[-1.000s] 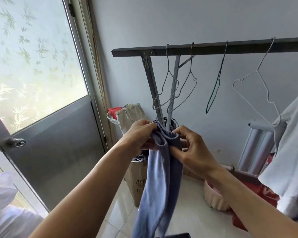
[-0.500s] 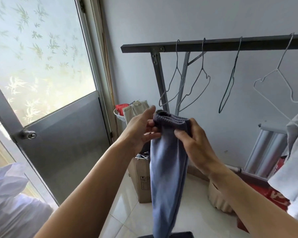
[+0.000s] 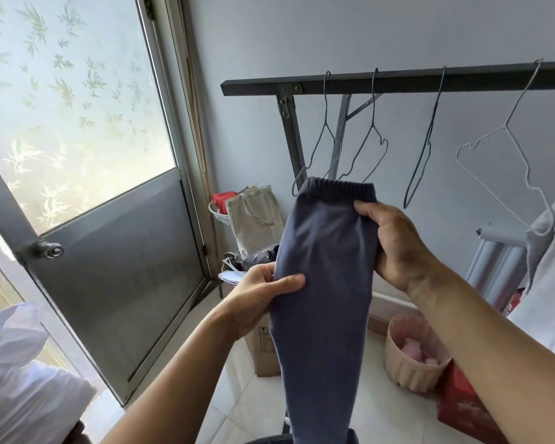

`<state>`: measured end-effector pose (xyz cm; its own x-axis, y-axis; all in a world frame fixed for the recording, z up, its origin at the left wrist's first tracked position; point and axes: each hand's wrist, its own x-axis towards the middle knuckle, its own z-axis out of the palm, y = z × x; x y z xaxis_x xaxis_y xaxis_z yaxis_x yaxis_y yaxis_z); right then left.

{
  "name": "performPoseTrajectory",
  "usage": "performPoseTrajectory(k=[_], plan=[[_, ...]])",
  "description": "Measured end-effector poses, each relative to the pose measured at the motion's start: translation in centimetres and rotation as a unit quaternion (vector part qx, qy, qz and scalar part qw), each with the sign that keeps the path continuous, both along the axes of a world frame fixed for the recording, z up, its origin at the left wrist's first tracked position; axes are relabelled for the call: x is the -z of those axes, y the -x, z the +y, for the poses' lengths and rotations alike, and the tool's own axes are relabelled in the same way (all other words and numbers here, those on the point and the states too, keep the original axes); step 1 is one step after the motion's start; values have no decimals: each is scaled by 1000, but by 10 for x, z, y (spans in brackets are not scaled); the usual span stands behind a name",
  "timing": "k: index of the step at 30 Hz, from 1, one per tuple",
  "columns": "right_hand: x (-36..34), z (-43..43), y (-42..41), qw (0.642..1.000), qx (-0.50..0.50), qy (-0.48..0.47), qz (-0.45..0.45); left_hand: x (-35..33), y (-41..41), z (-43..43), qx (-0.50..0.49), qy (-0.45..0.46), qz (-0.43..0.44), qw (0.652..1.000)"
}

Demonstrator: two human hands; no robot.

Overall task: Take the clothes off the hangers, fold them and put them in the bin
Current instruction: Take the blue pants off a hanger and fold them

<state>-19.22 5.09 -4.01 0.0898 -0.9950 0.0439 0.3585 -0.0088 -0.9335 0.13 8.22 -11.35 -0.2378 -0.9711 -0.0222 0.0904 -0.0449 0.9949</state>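
Both hands [image 3: 260, 296] grip blue garment [image 3: 327, 283]

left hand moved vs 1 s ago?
Yes. The left hand slid down the blue sweatpants from their waistband, further below the rack rail; it pinches their left edge.

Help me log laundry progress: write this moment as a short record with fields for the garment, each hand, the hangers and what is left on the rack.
Garment: blue-grey knit piece with ribbed band, on no hanger, hanging lengthwise between the hands
Left hand: pinches its left edge, lower down
Right hand: grips its right edge just under the band
Rack bar: three bare wire hangers, plus a white wire hanger
On rack: pale garment at the right edge, touching the white hanger
Floor: beige ribbed tub with pink contents
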Motion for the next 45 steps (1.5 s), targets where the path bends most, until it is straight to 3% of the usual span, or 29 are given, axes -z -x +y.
performPoseTrajectory(k=[7, 11, 15, 21, 26, 30, 34, 37, 42, 45], plan=[[28, 6, 12, 982, -185, 35, 2, -19, -1, 5, -41, 30, 88, 995], [53, 13, 8, 956, -258, 59, 129, -34, -8, 4, -85, 51, 98, 990], [61, 16, -1, 951, -231, 44, 202, -44, -24, 5, -58, 51, 76, 994], [53, 15, -15, 982, -150, 34, 110, -39, -46, 4, 7, 29, -28, 999], [49, 8, -26, 993, -95, 29, 60, -20, -47, 9, 22, 17, 45, 999], [48, -1, -27, 994, -107, -2, 27, 3, -38, 19, 25, -6, 12, 1000], [54, 0, -18, 982, -190, -1, 18, 2, -26, 21, -67, 0, 13, 998], [62, 5, -18, 965, -242, 14, 95, -5, -20, 16, -123, 20, 65, 990], [64, 2, -27, 974, -132, 14, 184, -13, -16, 10, -200, 61, -6, 978], [61, 0, -34, 974, -48, 12, 220, -16, -17, 3, -286, 63, -76, 953]])
